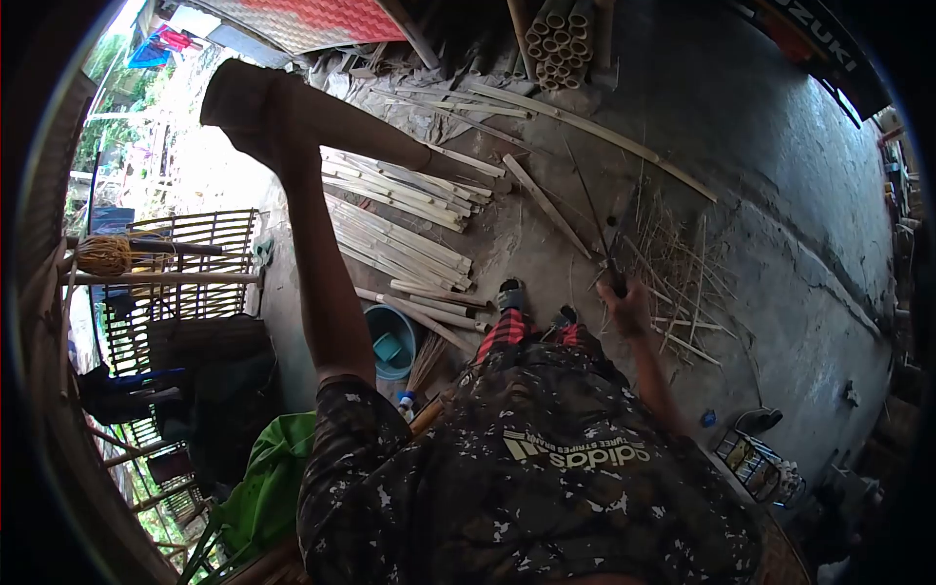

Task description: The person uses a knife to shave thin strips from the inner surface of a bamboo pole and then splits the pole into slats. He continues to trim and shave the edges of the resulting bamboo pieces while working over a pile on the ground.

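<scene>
My left hand [278, 122] is raised at the upper left, its fingers wrapped round a thick bamboo piece [366, 127]. One end of the bamboo juts out past the hand on the left, and the other slants down to the right over split strips on the floor. Lower down on the right, my right hand [629, 304] is closed on the dark handle of a long knife [591, 203]. Its thin blade points up and away from me, apart from the bamboo. Beneath the knife lie thin bamboo shavings [682, 268].
Split bamboo strips [400, 239] lie in rows on the floor. A blue basin [395, 363] and a broom [426, 363] are left of my feet. Bundled bamboo tubes [559, 41] stand at the back. A woven bamboo rack [180, 283] is on the left, near a green cloth [263, 478].
</scene>
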`<state>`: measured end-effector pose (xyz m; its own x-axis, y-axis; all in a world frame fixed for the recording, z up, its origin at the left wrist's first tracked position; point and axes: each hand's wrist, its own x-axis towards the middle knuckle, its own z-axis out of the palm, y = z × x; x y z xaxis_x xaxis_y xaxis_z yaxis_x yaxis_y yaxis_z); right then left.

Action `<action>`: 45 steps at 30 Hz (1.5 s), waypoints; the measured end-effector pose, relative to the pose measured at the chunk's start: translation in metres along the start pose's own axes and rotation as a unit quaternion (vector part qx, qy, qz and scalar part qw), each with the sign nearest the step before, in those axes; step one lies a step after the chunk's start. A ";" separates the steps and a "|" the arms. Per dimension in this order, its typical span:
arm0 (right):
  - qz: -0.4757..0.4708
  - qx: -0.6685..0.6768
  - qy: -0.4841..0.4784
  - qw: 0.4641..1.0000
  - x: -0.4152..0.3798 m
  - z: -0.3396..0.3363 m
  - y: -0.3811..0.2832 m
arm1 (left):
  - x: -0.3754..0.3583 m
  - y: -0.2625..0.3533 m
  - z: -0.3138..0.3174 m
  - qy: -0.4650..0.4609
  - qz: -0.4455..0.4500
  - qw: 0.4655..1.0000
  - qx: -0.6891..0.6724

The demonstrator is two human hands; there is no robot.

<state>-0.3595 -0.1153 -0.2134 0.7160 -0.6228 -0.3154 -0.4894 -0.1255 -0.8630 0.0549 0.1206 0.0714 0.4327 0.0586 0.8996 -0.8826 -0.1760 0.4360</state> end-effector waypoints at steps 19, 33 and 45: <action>-0.008 -0.056 -0.210 0.976 0.078 0.157 -0.060 | 0.014 -0.049 -0.078 -0.006 -0.181 0.950 -0.254; 0.005 -0.099 -0.266 0.959 0.116 0.137 -0.119 | 0.051 -0.130 -0.104 -0.106 -0.153 0.891 -0.414; 0.004 -0.184 -0.255 0.949 0.127 0.157 -0.110 | 0.067 -0.145 -0.088 -0.264 -0.122 0.809 -0.511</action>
<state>-0.1361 -0.0596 -0.2204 0.8132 -0.1828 -0.5525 -0.5701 -0.4411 -0.6931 0.1957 0.2368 0.0711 0.3964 -0.5070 0.7654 -0.3325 0.6978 0.6344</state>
